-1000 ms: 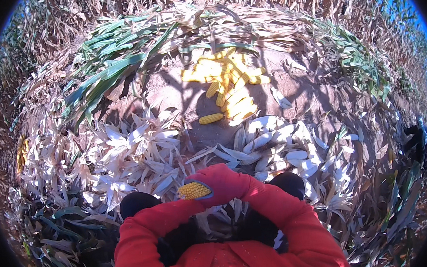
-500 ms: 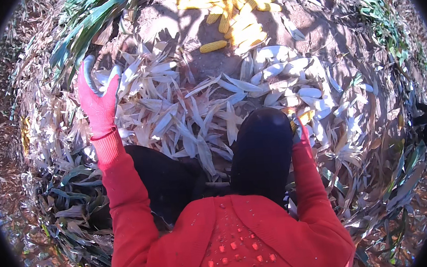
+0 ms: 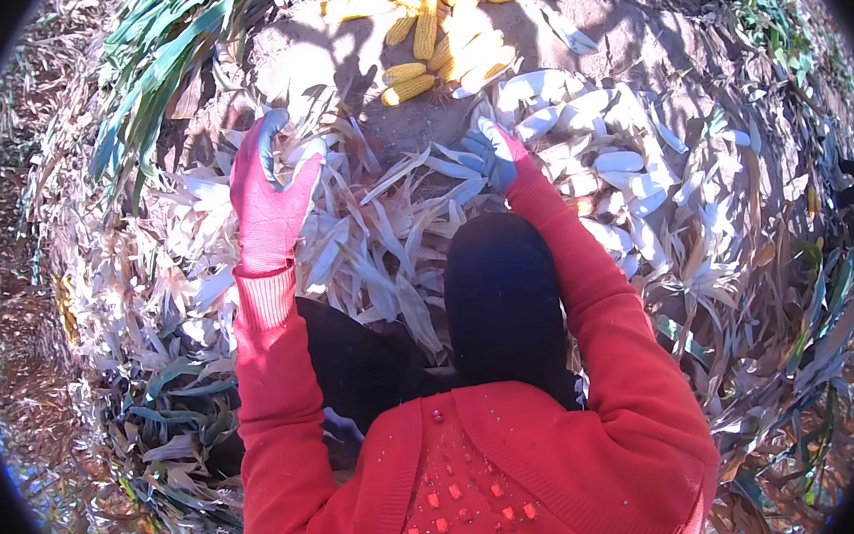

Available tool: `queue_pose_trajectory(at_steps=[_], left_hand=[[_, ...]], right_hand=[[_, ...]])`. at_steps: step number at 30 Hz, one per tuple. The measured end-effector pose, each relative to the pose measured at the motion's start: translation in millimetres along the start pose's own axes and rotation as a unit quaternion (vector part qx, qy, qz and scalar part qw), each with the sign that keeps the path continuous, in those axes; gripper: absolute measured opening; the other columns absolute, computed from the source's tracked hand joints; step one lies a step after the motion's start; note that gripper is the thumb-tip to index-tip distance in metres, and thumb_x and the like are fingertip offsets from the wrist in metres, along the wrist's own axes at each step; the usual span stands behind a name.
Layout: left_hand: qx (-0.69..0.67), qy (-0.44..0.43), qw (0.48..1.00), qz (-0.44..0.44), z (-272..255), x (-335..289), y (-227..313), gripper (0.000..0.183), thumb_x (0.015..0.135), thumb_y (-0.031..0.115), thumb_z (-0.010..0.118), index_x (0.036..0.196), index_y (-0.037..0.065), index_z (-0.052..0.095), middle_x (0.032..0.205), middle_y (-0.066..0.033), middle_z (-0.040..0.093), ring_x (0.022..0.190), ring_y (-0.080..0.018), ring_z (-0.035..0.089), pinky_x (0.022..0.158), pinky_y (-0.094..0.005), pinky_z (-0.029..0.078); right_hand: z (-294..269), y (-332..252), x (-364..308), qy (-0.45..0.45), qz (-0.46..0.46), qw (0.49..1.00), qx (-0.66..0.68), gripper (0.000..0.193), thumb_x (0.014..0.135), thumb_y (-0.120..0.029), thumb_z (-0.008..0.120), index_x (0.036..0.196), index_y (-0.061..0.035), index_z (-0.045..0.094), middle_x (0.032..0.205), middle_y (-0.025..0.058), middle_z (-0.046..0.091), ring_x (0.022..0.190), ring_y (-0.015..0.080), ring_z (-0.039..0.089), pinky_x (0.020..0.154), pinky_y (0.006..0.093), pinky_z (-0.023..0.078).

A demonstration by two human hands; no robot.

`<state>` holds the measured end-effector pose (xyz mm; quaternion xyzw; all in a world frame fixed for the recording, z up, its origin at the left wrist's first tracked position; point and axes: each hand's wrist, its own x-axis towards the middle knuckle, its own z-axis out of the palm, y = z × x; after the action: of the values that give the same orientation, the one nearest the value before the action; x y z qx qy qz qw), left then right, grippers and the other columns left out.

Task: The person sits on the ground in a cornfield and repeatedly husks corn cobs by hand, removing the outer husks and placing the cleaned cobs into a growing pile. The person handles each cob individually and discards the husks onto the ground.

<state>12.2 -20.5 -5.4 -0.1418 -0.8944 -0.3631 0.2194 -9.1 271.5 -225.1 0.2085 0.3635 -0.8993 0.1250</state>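
Note:
My left hand (image 3: 276, 194), in a red glove with a grey palm, hovers over the loose pale husks (image 3: 360, 242) on the left. Its thumb and fingers are spread, with nothing between them. Ahead of my right knee, my right hand (image 3: 500, 153) wears a matching glove. Its grey fingers stretch forward and left beside the husks, and no corn cob shows in them. Just beyond lies a heap of husked yellow corn cobs (image 3: 426, 31). Two cobs (image 3: 407, 91) rest side by side at its near left edge.
Several corn ears still in pale husks (image 3: 619, 161) lie to the right. Green corn leaves (image 3: 156, 77) are piled at the far left, and more green plants (image 3: 753, 10) stand far right. My dark-trousered knee (image 3: 501, 281) rises between my arms.
My right hand has come forward from beside my knee, where a yellow cob showed at it. My left hand has moved right. One more cob lies at the heap's near left edge.

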Motion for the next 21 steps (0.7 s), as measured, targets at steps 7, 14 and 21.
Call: queue_pose_trajectory(at_steps=[7, 14, 21], left_hand=[[-0.041, -0.082, 0.993, -0.07, -13.3, -15.8, 26.8, 0.051, 0.082, 0.009, 0.073, 0.128, -0.001, 0.052, 0.127, -0.015, 0.058, 0.119, -0.0228, 0.055, 0.102, -0.0348, 0.041], [-0.061, -0.111, 0.988, -0.09, -12.5, -17.1, 15.8, 0.047, 0.087, 0.003, 0.063, 0.131, -0.002, 0.05, 0.132, -0.0134, 0.054, 0.124, -0.0209, 0.049, 0.105, -0.0338, 0.036], [0.02, -0.126, 0.987, -0.103, -11.0, -10.4, 27.9, 0.057, 0.081, 0.005, 0.071, 0.133, -0.001, 0.048, 0.127, -0.0143, 0.058, 0.119, -0.0216, 0.054, 0.103, -0.0349, 0.04]], right_hand=[[-173.1, 122.0, -97.0, 0.027, 0.148, 0.987, -0.052, 0.042, 0.097, -0.029, 0.055, 0.128, -0.0034, 0.045, 0.122, 0.0172, 0.052, 0.107, 0.0254, 0.056, 0.083, 0.0348, 0.052], [-202.4, 136.2, -85.2, 0.062, 0.086, 0.988, -0.108, 0.031, 0.095, -0.026, 0.058, 0.116, -0.0042, 0.053, 0.101, 0.0115, 0.06, 0.088, 0.0223, 0.062, 0.071, 0.0329, 0.053], [-175.2, 120.1, 65.7, 0.176, 0.062, 0.982, -0.018, 0.024, 0.093, -0.022, 0.06, 0.111, -0.0059, 0.058, 0.092, 0.0076, 0.063, 0.079, 0.0194, 0.063, 0.066, 0.0322, 0.053]])
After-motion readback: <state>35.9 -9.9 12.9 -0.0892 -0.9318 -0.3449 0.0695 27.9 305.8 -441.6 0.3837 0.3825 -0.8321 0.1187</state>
